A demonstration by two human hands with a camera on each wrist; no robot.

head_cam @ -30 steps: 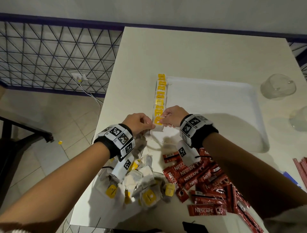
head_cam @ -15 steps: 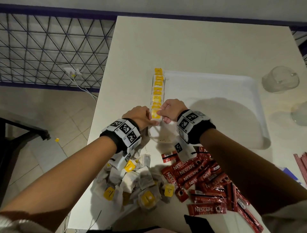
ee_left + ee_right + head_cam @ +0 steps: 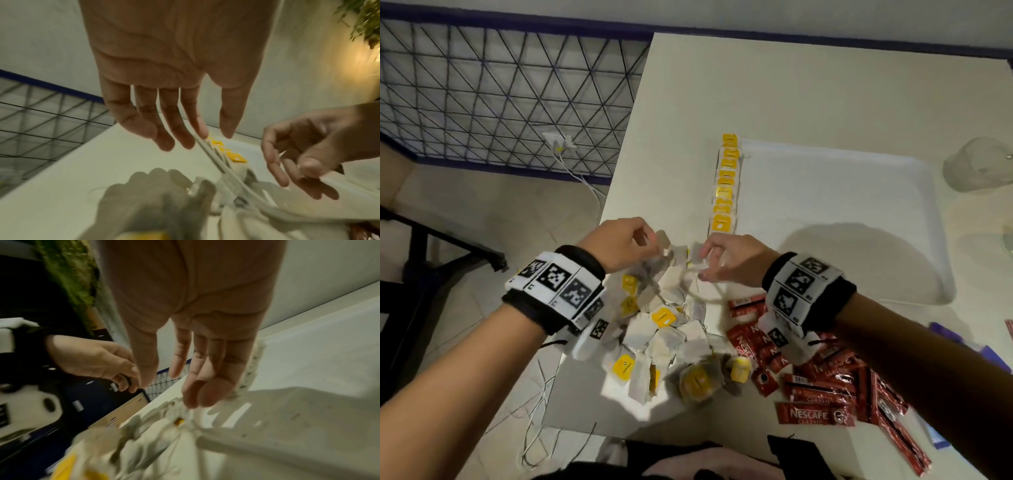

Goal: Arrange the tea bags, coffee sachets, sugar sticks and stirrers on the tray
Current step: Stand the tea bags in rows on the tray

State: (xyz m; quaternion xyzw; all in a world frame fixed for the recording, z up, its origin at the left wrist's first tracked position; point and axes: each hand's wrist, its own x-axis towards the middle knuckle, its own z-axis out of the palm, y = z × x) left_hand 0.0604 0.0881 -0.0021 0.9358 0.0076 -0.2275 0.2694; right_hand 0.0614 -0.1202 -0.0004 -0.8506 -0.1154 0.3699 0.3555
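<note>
A row of tea bags with yellow tags lies along the left rim of the white tray. A loose pile of tea bags sits on the table in front of it, with red coffee sachets to its right. Both hands hover over the far end of the pile. My left hand has relaxed fingers, and the index tip touches the edge of a raised tea bag. My right hand is loosely spread just above the bags, thumb and fingers apart in the right wrist view, with nothing seen between them.
Two clear glasses stand right of the tray. Blue-purple packets lie at the right edge. The table's left edge drops to a tiled floor with a cable and a wire fence.
Both hands have drawn back from the near end of the tea bag row on the tray to the loose pile. The row's nearest bag now lies free.
</note>
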